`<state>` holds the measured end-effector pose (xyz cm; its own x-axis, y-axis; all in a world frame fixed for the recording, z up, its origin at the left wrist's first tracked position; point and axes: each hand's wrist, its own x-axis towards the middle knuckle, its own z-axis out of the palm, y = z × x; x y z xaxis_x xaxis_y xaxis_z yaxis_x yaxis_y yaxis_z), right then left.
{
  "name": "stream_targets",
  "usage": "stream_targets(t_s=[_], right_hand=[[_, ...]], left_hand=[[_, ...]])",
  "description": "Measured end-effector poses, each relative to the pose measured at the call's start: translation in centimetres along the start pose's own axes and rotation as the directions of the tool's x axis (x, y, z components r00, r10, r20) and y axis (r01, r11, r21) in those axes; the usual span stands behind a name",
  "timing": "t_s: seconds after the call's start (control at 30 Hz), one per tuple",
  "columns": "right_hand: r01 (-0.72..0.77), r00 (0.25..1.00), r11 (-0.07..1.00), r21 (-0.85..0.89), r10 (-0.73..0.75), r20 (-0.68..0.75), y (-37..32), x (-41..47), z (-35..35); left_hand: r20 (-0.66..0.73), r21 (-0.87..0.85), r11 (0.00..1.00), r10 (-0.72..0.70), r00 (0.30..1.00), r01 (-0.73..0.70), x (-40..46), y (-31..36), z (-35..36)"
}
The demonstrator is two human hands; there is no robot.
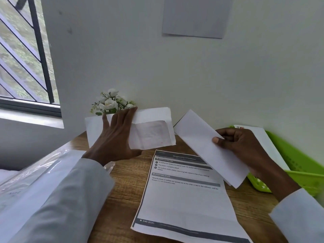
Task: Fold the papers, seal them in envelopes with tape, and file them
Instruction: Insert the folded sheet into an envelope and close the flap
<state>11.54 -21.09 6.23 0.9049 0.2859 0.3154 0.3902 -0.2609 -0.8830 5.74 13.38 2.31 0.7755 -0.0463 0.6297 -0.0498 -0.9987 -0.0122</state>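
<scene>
two hands up in the middle of the frame, so plenty can slip. going biggest to smallest: the wooden table [126,190] runs along the bottom, with a printed sheet [184,195] lying flat at lower centre, not folded yet. over at the right edge there's a green tray [298,160] with what looks like a white envelope already sitting in it, which i'd guess is the filing spot.

the window envelope [152,127] is held up off the table at centre frame, in front of some white flowers [110,102]. the left hand [114,137] has its grip around it, fingers spread over the near face and thumb at the lower edge. i can't tell whether the flap is open, since the hand covers that part.

the folded paper [210,148] is right of centre, tilted, its upper corner just beside the envelope's right end. the right hand [245,148] pinches it by the long edge, thumb on top.

my worries: the paper comes in at an angle, so a corner could catch the envelope's edge and crumple instead of sliding in. the spread fingers may be pressing the pocket flat, which would block entry. a thumb pinch on one edge is loose too, so the fold could spring open mid-air. and i can't see any tape in shot.
</scene>
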Motion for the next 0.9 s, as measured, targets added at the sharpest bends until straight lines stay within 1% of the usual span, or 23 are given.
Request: stream_targets(t_s=[0.23,0.33,0.4,0.5,0.57,0.6,0.67,0.77,0.83,0.9], right_hand=[[-0.013,0.994,0.999,-0.048,0.018,0.11,-0.1,-0.5,1.0],[0.023,0.986,0.99,-0.142,0.001,0.168,0.0,-0.5,1.1],[0.043,0.979,0.981,-0.188,-0.004,0.204,0.1,-0.4,1.2],[0.085,0.968,0.979,-0.187,-0.036,0.25,0.2,-0.2,1.6],[0.128,0.965,0.972,-0.198,-0.076,0.25,0.7,0.0,1.9],[0.141,0.968,0.962,-0.232,-0.085,0.237,0.9,0.1,2.0],[0.139,0.971,0.951,-0.275,-0.076,0.228,1.1,0.2,1.9],[0.113,0.963,0.949,-0.295,-0.032,0.268,0.6,0.2,0.9],[0.077,0.944,0.943,-0.323,0.035,0.328,0.3,0.1,-0.2],[0.044,0.924,0.916,-0.398,0.114,0.365,0.7,0.0,-1.1]], left_hand=[[-0.005,-0.032,0.995,0.091,0.996,-0.091,0.2,1.0,0.0],[-0.007,0.018,0.986,0.165,0.986,-0.165,0.2,1.8,-0.2],[0.019,0.059,0.973,0.22,0.975,-0.221,0.2,2.7,-0.3],[0.065,0.103,0.941,0.318,0.946,-0.324,0.2,4.7,0.1],[0.081,0.109,0.919,0.372,0.925,-0.379,0.2,6.1,0.5],[0.083,0.109,0.914,0.383,0.92,-0.39,0.2,6.7,0.7],[0.07,0.106,0.917,0.379,0.923,-0.385,0.3,7.2,0.7],[0.05,0.088,0.936,0.338,0.94,-0.342,0.3,6.5,0.5],[0.043,0.081,0.95,0.298,0.954,-0.301,0.3,5.7,0.3],[0.044,0.094,0.96,0.261,0.964,-0.264,0.2,5.1,0.2]])
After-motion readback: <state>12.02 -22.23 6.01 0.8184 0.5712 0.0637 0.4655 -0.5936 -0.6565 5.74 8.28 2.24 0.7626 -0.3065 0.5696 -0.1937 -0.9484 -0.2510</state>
